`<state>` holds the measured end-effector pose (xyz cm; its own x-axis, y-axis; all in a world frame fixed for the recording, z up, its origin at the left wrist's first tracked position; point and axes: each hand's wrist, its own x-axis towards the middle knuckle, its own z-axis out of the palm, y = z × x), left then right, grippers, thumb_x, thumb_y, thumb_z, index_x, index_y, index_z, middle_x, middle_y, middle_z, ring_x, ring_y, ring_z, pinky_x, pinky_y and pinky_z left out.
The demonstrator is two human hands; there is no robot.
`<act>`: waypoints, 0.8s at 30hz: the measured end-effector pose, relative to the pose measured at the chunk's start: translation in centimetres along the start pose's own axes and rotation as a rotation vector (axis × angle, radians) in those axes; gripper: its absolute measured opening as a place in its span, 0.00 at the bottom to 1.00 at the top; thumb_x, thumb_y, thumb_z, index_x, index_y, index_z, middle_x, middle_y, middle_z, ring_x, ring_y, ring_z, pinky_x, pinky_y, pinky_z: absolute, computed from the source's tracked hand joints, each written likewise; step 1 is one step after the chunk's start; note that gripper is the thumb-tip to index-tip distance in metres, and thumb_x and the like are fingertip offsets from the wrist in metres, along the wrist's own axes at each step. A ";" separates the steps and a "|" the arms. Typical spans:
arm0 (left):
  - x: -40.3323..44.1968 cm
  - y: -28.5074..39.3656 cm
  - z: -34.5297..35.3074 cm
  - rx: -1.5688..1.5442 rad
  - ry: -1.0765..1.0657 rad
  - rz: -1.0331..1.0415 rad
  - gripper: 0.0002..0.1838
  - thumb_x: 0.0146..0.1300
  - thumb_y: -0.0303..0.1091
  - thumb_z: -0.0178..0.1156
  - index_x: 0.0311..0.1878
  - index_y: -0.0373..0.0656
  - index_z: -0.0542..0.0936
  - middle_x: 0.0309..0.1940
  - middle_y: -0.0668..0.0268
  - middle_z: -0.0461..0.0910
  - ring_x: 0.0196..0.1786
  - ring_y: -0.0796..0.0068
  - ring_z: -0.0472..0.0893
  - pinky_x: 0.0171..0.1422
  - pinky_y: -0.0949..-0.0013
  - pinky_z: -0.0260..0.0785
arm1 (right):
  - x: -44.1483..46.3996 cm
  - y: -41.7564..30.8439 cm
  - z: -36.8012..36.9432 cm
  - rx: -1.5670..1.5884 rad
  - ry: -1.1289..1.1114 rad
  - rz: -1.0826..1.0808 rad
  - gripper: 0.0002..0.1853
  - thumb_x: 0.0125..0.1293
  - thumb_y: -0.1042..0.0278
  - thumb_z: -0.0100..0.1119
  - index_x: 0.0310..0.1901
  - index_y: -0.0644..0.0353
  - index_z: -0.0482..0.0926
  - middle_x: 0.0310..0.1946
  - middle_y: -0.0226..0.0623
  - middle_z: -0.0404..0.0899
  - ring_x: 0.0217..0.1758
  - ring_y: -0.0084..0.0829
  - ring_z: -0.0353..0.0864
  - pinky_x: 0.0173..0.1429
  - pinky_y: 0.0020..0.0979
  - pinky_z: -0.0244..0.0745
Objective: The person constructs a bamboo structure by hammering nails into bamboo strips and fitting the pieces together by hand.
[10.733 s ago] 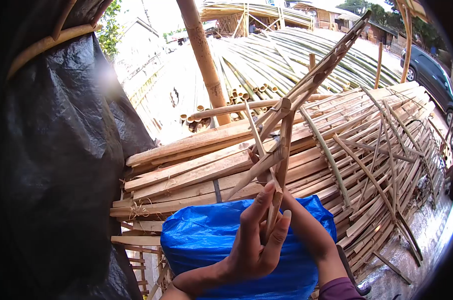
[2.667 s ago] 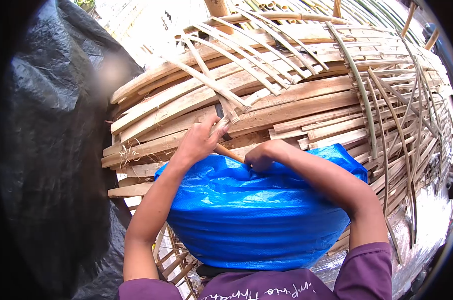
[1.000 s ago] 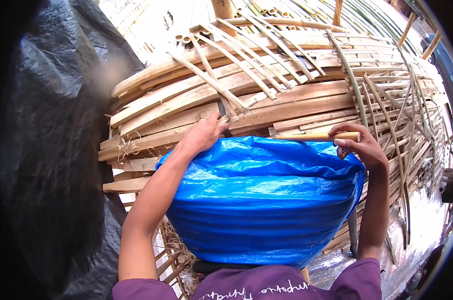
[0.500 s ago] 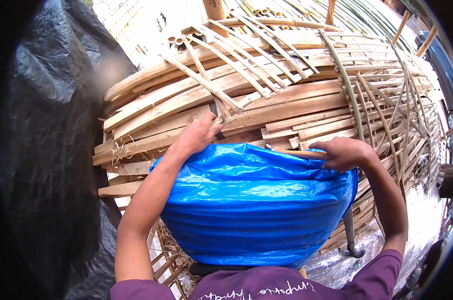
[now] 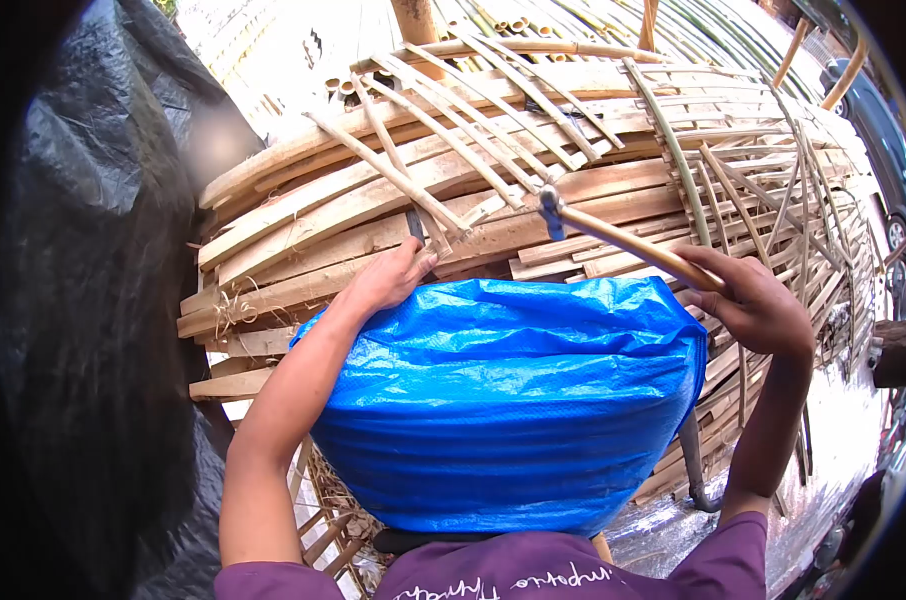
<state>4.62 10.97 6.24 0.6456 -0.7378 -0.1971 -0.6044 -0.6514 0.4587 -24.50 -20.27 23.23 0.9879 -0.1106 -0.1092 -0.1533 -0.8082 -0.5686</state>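
Note:
My right hand (image 5: pixel 748 300) is wrapped round the wooden handle of a hammer (image 5: pixel 623 243), whose metal head with a blue part is raised at the left end, above the planks. My left hand (image 5: pixel 388 274) is closed at the near end of a frame of thin bamboo strips (image 5: pixel 473 135), its fingers around a strip end. The frame lies over the stacked planks, its strips fanned away from me. A blue plastic sheet (image 5: pixel 503 400) covers my lap, below both hands.
Stacked wooden planks (image 5: pixel 613 190) run across the view. A black tarp (image 5: pixel 103 300) hangs at the left. Many thin slats (image 5: pixel 793 210) lie at the right, with a dark car (image 5: pixel 878 150) beyond. A bamboo post (image 5: pixel 416 25) stands at the back.
The hammer, earlier low along the blue sheet with its head mostly hidden, is now lifted with its head in the open. My left hand stays at the strip frame.

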 end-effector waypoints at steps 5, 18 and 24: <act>0.3 -0.9 0.9 0.031 -0.027 0.004 0.26 0.73 0.52 0.48 0.59 0.37 0.66 0.44 0.37 0.80 0.51 0.37 0.78 0.54 0.45 0.69 | 4.2 -1.1 8.1 0.311 0.300 0.139 0.22 0.70 0.67 0.57 0.63 0.59 0.68 0.29 0.57 0.79 0.32 0.49 0.82 0.34 0.40 0.71; -0.2 -0.7 1.9 0.010 0.227 0.126 0.24 0.64 0.38 0.63 0.57 0.38 0.66 0.40 0.45 0.77 0.46 0.41 0.78 0.49 0.49 0.71 | 4.2 -0.2 13.6 -0.001 0.299 -0.027 0.24 0.68 0.67 0.57 0.65 0.54 0.68 0.31 0.54 0.81 0.35 0.54 0.81 0.38 0.47 0.73; -0.2 -0.9 2.8 0.257 0.315 0.242 0.24 0.60 0.36 0.66 0.54 0.39 0.68 0.46 0.49 0.76 0.50 0.47 0.77 0.49 0.49 0.72 | 4.7 -0.3 13.7 -0.080 0.228 0.024 0.23 0.69 0.64 0.55 0.64 0.53 0.67 0.34 0.51 0.82 0.37 0.52 0.82 0.39 0.48 0.74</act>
<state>3.73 11.19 3.43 0.5583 -0.8100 0.1795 -0.8252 -0.5196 0.2215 -20.16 -12.61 11.69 0.9655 -0.2507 0.0698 -0.1836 -0.8462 -0.5002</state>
